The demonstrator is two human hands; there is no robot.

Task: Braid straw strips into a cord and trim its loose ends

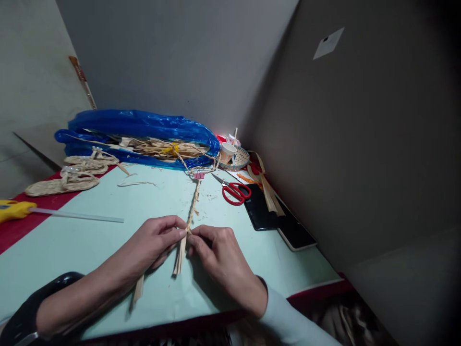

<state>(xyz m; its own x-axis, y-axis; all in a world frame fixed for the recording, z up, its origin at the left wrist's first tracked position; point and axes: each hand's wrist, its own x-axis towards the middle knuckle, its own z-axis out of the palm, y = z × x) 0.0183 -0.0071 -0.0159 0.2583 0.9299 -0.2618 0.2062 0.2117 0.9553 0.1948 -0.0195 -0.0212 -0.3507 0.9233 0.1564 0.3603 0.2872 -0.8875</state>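
A braid of pale dried fibre runs from a pink binder clip down the tabletop toward me. At its lower end, my left hand pinches the strands between thumb and index finger. From the other side my right hand pinches the same spot, its fingertips almost touching the left ones. Loose flat strands hang down between the hands. Another strand sticks out below my left wrist.
Red-handled scissors lie right of the braid, beside two dark flat devices. Behind are a blue bag of dried fibre, a paper cup and a basket. Woven sandals and a yellow glue gun are at left.
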